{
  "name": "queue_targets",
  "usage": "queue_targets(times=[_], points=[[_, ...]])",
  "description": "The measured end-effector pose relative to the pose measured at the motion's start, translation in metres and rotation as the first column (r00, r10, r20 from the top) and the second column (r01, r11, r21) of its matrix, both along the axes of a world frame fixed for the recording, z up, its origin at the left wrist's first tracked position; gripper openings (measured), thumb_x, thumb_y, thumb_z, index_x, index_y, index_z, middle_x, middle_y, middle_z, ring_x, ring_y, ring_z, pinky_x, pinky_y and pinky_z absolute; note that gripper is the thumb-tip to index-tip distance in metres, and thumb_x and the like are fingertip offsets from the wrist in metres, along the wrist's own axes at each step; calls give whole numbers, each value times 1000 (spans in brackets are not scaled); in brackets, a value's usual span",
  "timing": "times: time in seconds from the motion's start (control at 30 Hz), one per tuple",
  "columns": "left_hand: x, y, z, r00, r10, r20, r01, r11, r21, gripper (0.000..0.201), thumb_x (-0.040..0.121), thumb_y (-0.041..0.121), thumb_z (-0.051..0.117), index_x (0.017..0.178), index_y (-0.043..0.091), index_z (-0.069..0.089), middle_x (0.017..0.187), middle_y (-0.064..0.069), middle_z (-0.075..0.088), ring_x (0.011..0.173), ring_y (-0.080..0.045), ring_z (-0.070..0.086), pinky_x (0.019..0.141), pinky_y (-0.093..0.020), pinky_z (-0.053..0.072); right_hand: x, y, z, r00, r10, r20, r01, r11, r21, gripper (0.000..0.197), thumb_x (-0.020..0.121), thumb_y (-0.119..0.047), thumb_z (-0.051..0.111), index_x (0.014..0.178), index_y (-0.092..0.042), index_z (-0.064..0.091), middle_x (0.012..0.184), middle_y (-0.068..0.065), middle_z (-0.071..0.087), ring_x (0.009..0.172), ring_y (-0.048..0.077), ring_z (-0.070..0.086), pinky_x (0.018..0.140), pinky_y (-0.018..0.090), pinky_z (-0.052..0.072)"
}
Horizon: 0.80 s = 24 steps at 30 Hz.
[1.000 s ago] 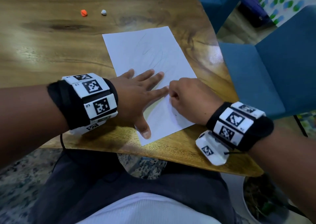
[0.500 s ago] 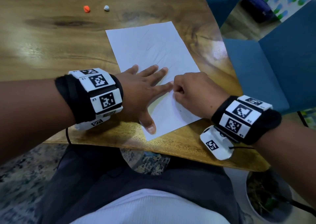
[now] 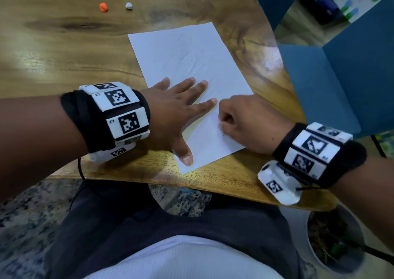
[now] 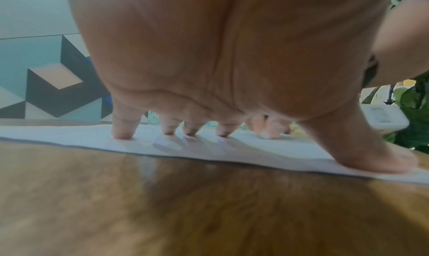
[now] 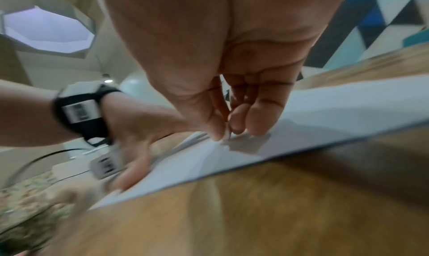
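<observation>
A white sheet of paper (image 3: 191,54) with faint pencil scribbles lies on the wooden table (image 3: 64,54). My left hand (image 3: 181,106) lies flat on the sheet's near left part, with the fingers spread and the thumb near the bottom corner. In the left wrist view the fingertips (image 4: 121,133) press the paper (image 4: 69,135). My right hand (image 3: 245,118) sits curled on the sheet's right side, close to the left index finger. In the right wrist view its thumb and fingertips (image 5: 239,124) pinch a small white piece (image 5: 226,135) against the paper (image 5: 348,117). The piece is mostly hidden.
A small orange lump (image 3: 103,7) and a small white lump (image 3: 129,6) lie at the far side of the table. Blue seats (image 3: 341,76) stand close on the right. A plant pot (image 3: 332,242) sits on the floor under my right arm. The table's curved front edge runs just below the sheet.
Both hands stay in nearly the same places on the sheet. Only the view has shifted a little.
</observation>
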State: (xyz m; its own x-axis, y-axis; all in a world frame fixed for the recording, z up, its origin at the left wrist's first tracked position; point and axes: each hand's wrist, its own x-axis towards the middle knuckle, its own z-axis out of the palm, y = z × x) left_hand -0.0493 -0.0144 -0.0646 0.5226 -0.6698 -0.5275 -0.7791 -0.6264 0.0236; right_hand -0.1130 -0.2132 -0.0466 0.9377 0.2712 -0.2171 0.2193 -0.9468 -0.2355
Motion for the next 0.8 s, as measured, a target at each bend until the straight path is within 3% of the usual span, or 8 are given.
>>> queue_targets(times=[0.1, 0.17, 0.3, 0.5, 0.57, 0.63, 0.7, 0.8], points=[[-1, 0, -1, 1000, 4, -6, -4, 1000, -4, 141, 59, 93, 61, 153, 39, -29, 162, 1, -38, 151, -22, -31, 124, -61, 2, -32, 19, -5, 982, 183, -46, -181, 983, 41, 14, 93, -28, 48, 88, -18, 56, 87, 2, 56, 78, 26, 55, 71, 43, 48], [-1, 0, -1, 1000, -2, -2, 2, 1000, 0, 141, 59, 94, 59, 153, 39, -29, 162, 1, -38, 151, -22, -31, 123, -61, 2, -36, 22, -4, 975, 207, -76, -204, 978, 53, 13, 92, -28, 48, 86, -19, 55, 84, 1, 55, 76, 25, 55, 70, 43, 48], [1, 0, -2, 1000, -14, 10, 14, 1000, -2, 140, 58, 96, 56, 152, 38, -30, 162, 0, -38, 151, -23, -31, 123, -61, 2, -1, 3, -3, 999, 10, -43, -8, 999, 41, 9, 91, -24, 53, 84, -18, 55, 85, 0, 61, 81, 23, 57, 73, 40, 49], [0, 2, -3, 1000, 4, 16, -4, 1000, -27, 138, 56, 99, 52, 153, 42, -27, 164, 3, -34, 152, -25, -28, 122, -63, 3, 43, -21, -4, 973, -213, 86, 213, 977, 9, 9, 90, -22, 54, 87, -17, 61, 82, -2, 63, 85, 21, 58, 63, 31, 42], [7, 0, 4, 1000, 7, 4, -6, 998, -60, 131, 53, 103, 40, 157, 44, -14, 168, 5, -22, 156, -25, -14, 121, -63, 13, 43, -21, -4, 972, -215, 94, 216, 976, 1, 10, 91, -23, 54, 90, -17, 62, 85, -2, 64, 86, 20, 57, 60, 29, 43], [20, -2, 13, 1000, 19, 6, -18, 994, -112, 127, 51, 103, 33, 159, 45, 2, 169, 5, -4, 154, -27, 8, 116, -59, 28, 42, -23, -5, 976, -197, 94, 195, 980, 22, 10, 92, -23, 55, 91, -16, 63, 85, -2, 65, 86, 20, 58, 67, 32, 49], [33, -2, 15, 998, 35, 54, -28, 993, -118, 126, 53, 101, 45, 158, 45, 5, 168, 2, 0, 150, -29, 16, 115, -55, 31, 45, -28, -4, 978, -191, 77, 189, 981, 34, 10, 91, -23, 55, 88, -17, 63, 82, -4, 65, 85, 19, 59, 75, 36, 52], [41, 2, 5, 996, 48, 79, -46, 999, -28, 136, 49, 102, 52, 156, 47, -12, 169, -3, -18, 156, -30, -6, 121, -60, 14, 52, -32, -4, 975, -217, 45, 217, 976, 7, 11, 90, -28, 52, 86, -21, 59, 79, -7, 62, 83, 18, 57, 73, 36, 52]])
